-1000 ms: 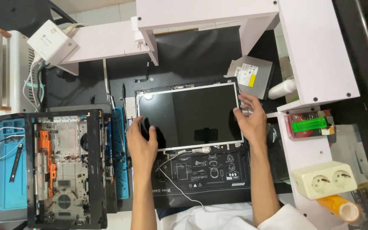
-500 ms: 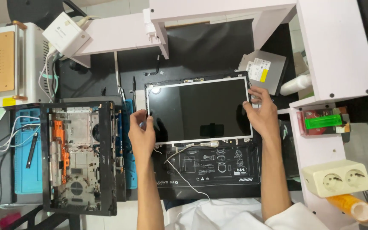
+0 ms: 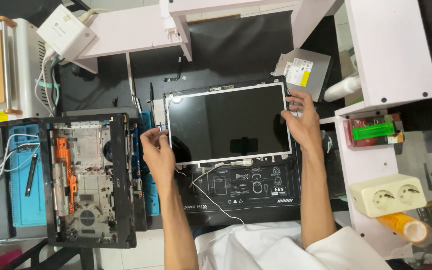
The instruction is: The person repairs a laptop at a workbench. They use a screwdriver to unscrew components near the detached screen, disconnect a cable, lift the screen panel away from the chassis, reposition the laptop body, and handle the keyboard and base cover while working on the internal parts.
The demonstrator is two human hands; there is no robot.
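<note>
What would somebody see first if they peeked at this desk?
The big dark laptop screen lying flat in the middle, with the left hand at its left edge and the right hand at its right edge. To the left lies an opened laptop base, its insides showing.

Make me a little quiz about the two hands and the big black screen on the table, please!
1. True or false: the left hand touches the left edge of the flat black rectangular screen panel.
2. Which edge does the right hand grip? A) bottom B) right C) none
3. Fill in: the opened black laptop base with its orange part lies to the ___ of the screen panel.

Key: 1 true; 2 B; 3 left. Both hands pinch the panel's metal frame at opposite sides, above the black work mat printed with white drawings.
</note>
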